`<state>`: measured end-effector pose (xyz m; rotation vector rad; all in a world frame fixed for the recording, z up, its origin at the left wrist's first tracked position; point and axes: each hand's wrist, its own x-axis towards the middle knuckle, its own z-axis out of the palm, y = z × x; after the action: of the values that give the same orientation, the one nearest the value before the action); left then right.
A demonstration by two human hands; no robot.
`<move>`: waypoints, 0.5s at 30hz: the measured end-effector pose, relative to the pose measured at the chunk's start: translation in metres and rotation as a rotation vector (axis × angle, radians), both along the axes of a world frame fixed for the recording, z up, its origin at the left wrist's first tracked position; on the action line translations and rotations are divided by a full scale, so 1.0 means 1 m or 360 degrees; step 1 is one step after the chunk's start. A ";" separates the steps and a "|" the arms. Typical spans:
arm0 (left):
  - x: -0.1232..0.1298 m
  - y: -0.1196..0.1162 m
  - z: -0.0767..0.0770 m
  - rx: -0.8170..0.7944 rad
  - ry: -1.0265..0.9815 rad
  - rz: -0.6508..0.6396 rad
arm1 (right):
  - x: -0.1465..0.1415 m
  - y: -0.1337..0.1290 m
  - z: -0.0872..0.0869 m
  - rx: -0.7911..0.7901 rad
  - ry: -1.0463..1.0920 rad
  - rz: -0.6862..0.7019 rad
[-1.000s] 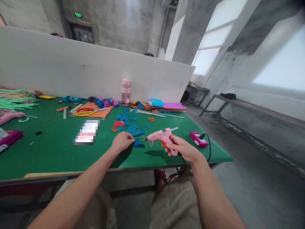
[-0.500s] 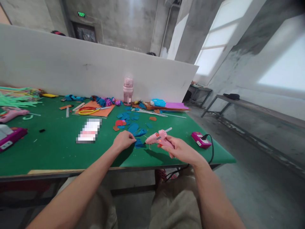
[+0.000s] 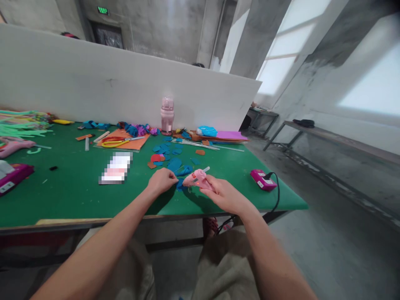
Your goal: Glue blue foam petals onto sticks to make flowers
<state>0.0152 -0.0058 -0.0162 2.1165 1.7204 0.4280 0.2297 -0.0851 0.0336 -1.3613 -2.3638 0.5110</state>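
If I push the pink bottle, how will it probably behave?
The pink bottle stands upright and is taller than wide, so a push near its top may tip it. Its shiny wall looks rigid, so it should hardly bend.

Workshop-like room: bare concrete walls (image 3: 165,29), craft-strewn green table (image 3: 125,200).

The pink glue gun (image 3: 196,178) points down at a blue piece (image 3: 180,185).
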 end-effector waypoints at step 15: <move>-0.001 0.000 -0.001 0.0015 0.0005 -0.0017 | -0.002 0.006 -0.009 0.0027 -0.0064 -0.0002</move>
<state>0.0143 -0.0053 -0.0175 2.1329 1.7116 0.4307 0.2282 -0.0790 0.0251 -1.3777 -2.3940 0.4660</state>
